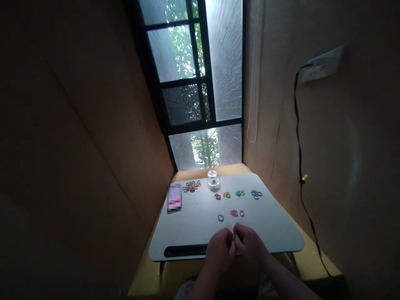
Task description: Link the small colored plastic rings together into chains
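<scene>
The left hand (220, 250) and right hand (250, 244) are close together, fingertips pinching a little green thing (233, 237). It sits at about 2 o'clock from the left hand and 10 o'clock from the right. Its showing bit seems to run from 12 to 6, but it's too small to tell which end points where. Pink bands (233, 213) lie at 12 o'clock from it on the white surface (193, 225).

clear jar (213, 183) = landmark | left: mixed bands (191, 186), then pixelated rectangle (174, 197), block | right: row, red bands (217, 196) to blue bands (256, 193), blocks | nearer-right: pink bands (233, 213) obstruct | nearer-left: tabletop (192, 227) passable
</scene>
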The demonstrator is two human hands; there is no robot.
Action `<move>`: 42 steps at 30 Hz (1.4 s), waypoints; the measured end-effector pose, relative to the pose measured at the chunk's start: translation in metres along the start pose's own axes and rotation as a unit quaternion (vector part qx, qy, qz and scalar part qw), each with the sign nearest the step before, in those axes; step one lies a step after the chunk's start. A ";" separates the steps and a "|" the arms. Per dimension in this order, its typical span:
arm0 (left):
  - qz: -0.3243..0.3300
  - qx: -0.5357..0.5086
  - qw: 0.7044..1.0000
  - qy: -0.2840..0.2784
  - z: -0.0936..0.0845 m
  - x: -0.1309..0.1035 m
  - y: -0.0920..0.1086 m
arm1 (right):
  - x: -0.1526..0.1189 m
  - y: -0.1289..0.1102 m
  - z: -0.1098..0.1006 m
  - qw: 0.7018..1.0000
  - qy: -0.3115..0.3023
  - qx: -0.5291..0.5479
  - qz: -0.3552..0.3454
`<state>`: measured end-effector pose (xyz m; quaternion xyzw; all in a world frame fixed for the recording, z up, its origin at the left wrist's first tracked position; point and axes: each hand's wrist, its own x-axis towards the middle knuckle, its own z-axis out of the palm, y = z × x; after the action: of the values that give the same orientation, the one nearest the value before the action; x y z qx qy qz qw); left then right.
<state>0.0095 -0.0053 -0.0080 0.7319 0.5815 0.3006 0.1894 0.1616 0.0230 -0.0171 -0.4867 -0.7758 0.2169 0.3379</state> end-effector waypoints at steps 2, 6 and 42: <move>0.003 0.001 1.000 -0.001 0.000 0.000 0.001 | -0.001 -0.001 0.000 1.000 0.002 0.001 0.002; 0.002 0.006 1.000 0.000 -0.001 -0.001 0.003 | -0.002 -0.002 0.000 1.000 0.002 0.001 0.005; -0.034 0.052 0.998 -0.030 0.004 0.010 0.010 | 0.004 0.001 -0.011 0.998 -0.014 0.054 -0.001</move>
<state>0.0206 0.0019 -0.0030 0.7290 0.6151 0.2414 0.1789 0.1693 0.0268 -0.0092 -0.4638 -0.7681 0.2652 0.3531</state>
